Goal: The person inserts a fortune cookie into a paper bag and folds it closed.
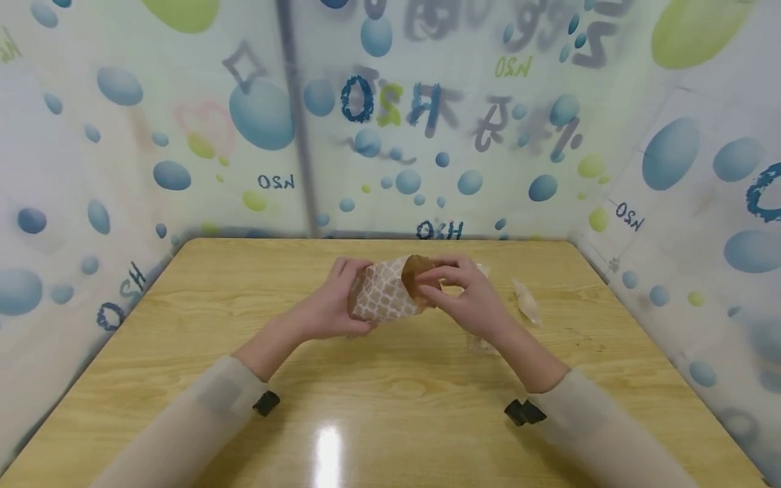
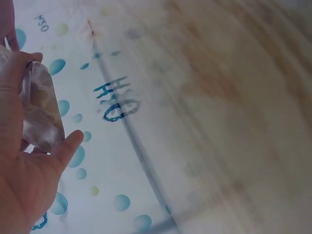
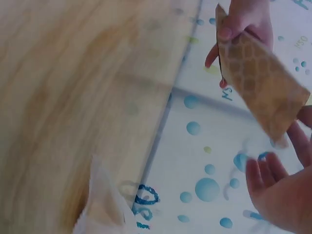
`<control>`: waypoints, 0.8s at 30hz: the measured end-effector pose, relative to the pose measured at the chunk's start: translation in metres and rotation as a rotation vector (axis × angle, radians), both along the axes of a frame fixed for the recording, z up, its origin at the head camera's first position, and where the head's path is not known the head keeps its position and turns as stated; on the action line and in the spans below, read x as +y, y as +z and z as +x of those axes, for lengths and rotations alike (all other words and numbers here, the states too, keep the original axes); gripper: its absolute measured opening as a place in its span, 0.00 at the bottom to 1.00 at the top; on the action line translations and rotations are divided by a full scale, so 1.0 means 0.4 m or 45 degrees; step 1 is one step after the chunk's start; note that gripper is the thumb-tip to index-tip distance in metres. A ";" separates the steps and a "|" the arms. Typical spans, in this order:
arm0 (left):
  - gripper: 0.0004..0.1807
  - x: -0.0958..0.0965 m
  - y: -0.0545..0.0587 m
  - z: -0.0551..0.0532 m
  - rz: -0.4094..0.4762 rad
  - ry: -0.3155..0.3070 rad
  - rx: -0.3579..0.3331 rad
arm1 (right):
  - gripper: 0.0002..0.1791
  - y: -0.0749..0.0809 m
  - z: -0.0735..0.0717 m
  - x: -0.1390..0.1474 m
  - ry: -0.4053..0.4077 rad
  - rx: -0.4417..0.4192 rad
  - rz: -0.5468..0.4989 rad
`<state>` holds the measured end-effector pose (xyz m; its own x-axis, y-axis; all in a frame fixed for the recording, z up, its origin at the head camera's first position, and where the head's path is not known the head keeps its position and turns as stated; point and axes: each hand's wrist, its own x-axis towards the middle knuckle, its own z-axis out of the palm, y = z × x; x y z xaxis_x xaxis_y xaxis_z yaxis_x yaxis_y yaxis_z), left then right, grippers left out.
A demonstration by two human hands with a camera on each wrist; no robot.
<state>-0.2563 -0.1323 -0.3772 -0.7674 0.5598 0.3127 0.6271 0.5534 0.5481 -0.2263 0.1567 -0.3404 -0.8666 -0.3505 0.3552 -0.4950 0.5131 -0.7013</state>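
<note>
A brown paper bag (image 1: pixel 384 291) with a white lattice pattern is held above the table, tilted, its mouth spread toward the right. My left hand (image 1: pixel 332 301) grips its closed end, fingers over the top and thumb below. At the mouth is my right hand (image 1: pixel 466 291), its loosely bent fingers reaching into the opening; nothing shows between them. In the right wrist view, a finger meets a corner of the bag (image 3: pixel 258 73) while other fingers of the right hand (image 3: pixel 282 195) stand apart from it. The bag's contents are hidden.
On the wooden table (image 1: pixel 390 393), a small pale wrapped packet (image 1: pixel 526 303) lies right of the right hand. Another clear packet (image 1: pixel 482 344) is partly covered by the right forearm. Patterned curtain walls (image 1: pixel 390 163) enclose the table's back and sides.
</note>
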 end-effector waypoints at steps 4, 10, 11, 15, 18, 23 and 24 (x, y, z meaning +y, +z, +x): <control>0.60 0.010 -0.004 0.000 -0.037 0.052 -0.007 | 0.09 -0.012 0.009 -0.026 0.032 0.040 -0.062; 0.61 0.027 -0.014 -0.001 -0.112 0.059 0.007 | 0.05 -0.010 0.008 -0.056 0.018 0.125 -0.039; 0.61 0.028 -0.014 -0.001 -0.115 0.056 0.006 | 0.04 -0.007 0.008 -0.059 0.029 0.122 -0.043; 0.60 0.031 -0.012 0.002 -0.111 0.043 -0.007 | 0.03 0.007 0.012 -0.059 0.099 0.097 -0.073; 0.60 0.024 -0.011 0.003 -0.073 0.047 -0.018 | 0.05 0.015 0.011 -0.046 0.087 0.066 -0.112; 0.60 0.002 -0.012 0.001 -0.020 0.066 -0.002 | 0.13 0.033 0.007 -0.010 0.014 -0.103 -0.040; 0.60 -0.002 -0.012 0.002 -0.018 0.063 -0.001 | 0.15 0.036 0.007 -0.005 0.010 -0.148 0.015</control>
<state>-0.2554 -0.1331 -0.3820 -0.7943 0.5257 0.3045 0.5985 0.5911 0.5408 -0.2236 0.1549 -0.3258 -0.8989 -0.3609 0.2484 -0.4147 0.5179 -0.7482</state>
